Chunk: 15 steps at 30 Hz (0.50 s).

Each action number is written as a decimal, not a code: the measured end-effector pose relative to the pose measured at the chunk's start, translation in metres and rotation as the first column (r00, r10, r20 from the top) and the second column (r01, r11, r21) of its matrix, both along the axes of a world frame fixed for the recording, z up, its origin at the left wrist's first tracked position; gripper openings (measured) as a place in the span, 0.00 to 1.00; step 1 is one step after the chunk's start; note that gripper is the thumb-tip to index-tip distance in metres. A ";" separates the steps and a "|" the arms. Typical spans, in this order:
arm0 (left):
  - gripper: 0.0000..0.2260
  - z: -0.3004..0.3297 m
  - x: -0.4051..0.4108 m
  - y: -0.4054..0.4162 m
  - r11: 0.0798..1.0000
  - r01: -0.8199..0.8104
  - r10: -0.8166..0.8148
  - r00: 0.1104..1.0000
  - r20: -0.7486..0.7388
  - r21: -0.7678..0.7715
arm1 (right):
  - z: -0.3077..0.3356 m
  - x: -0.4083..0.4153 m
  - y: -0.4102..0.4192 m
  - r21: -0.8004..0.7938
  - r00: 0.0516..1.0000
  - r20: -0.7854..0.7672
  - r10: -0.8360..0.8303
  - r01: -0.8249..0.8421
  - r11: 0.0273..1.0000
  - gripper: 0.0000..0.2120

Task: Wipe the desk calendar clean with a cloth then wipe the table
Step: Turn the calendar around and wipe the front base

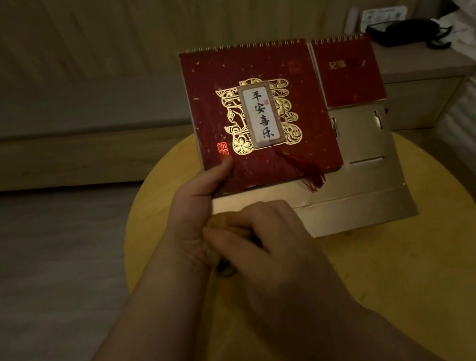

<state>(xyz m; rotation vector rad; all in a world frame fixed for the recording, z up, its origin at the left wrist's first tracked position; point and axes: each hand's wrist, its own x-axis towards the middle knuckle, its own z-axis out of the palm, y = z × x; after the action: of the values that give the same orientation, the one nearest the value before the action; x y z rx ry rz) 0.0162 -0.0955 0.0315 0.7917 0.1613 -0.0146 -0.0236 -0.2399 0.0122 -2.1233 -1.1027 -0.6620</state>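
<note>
My one camera sits on my head and looks forward and down, so both my forearms run up into the picture from its near edge. It is close: my left hand [201,206] and right hand [264,237] fill the middle, and the desk calendar [261,116] I hold up stands just beyond them, facing me square on. Below and behind it lies the round yellow table [425,277], seen from above at a slant. The wide lens bends the far wall [92,48] and takes in floor [43,251] on the left, a bedside cabinet [423,77] with a telephone [405,32] far right, and bedding [472,13] at the right edge. There is no second view.
</note>
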 end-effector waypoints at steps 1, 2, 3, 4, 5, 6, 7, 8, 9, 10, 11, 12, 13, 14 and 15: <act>0.15 0.000 0.000 0.002 1.000 0.003 -0.003 1.000 0.002 0.004 | 0.001 0.001 0.001 -0.011 1.000 0.002 -0.001 0.001 1.000 0.11; 0.14 -0.001 0.000 0.003 1.000 0.009 -0.009 1.000 0.010 0.007 | 0.001 0.001 0.000 -0.019 1.000 -0.002 0.013 -0.013 1.000 0.12; 0.14 -0.001 0.000 0.005 1.000 0.013 -0.014 1.000 0.018 0.008 | 0.000 0.000 -0.003 -0.037 0.999 -0.004 0.032 -0.032 0.999 0.11; 0.14 -0.002 0.001 0.006 1.000 0.018 -0.018 1.000 0.023 0.003 | -0.001 -0.001 -0.006 -0.064 0.999 -0.003 0.049 -0.049 0.997 0.11; 0.14 -0.002 0.001 0.007 1.000 0.023 -0.022 0.999 0.028 -0.012 | -0.002 -0.002 -0.009 -0.084 0.998 0.000 0.065 -0.064 0.994 0.10; 0.15 -0.001 0.002 0.008 0.999 0.028 -0.027 0.999 0.036 -0.033 | -0.004 -0.003 -0.012 -0.096 0.997 -0.002 0.074 -0.073 0.993 0.10; 0.15 -0.001 0.003 0.009 0.998 0.029 -0.027 0.999 0.047 -0.049 | -0.005 -0.005 -0.014 -0.094 0.997 -0.010 0.074 -0.075 0.993 0.10; 0.15 -0.001 0.003 0.008 0.998 0.023 -0.019 0.998 0.055 -0.058 | -0.005 -0.005 -0.014 -0.083 0.997 -0.019 0.070 -0.071 0.994 0.11; 0.15 -0.001 0.003 0.008 0.998 0.013 -0.009 0.998 0.060 -0.060 | -0.004 -0.005 -0.013 -0.067 0.998 -0.028 0.059 -0.060 0.996 0.11; 0.14 0.000 0.003 0.007 0.998 0.014 -0.010 0.998 0.068 -0.059 | -0.002 -0.004 -0.012 -0.050 0.998 -0.033 0.051 -0.052 0.997 0.11; 0.14 0.000 0.002 0.005 0.998 0.028 -0.023 0.997 0.077 -0.062 | 0.002 -0.001 -0.009 -0.034 0.999 -0.034 0.039 -0.040 0.999 0.11; 0.14 0.000 0.001 0.003 0.996 0.049 -0.044 0.996 0.078 -0.070 | 0.005 0.002 -0.006 -0.019 0.999 -0.034 0.019 -0.020 1.000 0.11; 0.14 0.000 0.000 0.002 0.994 0.069 -0.063 0.995 0.074 -0.081 | 0.009 0.005 -0.004 -0.008 1.000 -0.030 -0.005 0.005 1.000 0.10; 0.15 0.001 -0.001 0.002 0.992 0.088 -0.082 0.994 0.069 -0.089 | 0.011 0.008 -0.002 0.002 0.999 -0.027 -0.031 0.031 1.000 0.10; 0.15 0.001 -0.002 0.001 0.990 0.105 -0.099 0.993 0.066 -0.092 | 0.013 0.010 -0.001 0.010 0.998 -0.029 -0.049 0.050 0.999 0.10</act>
<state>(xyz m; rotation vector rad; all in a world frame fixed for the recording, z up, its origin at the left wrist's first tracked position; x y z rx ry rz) 0.0145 -0.0940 0.0322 0.7039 0.0609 -0.0942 -0.0134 -0.2409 0.0254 -2.1504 -1.0315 -0.6568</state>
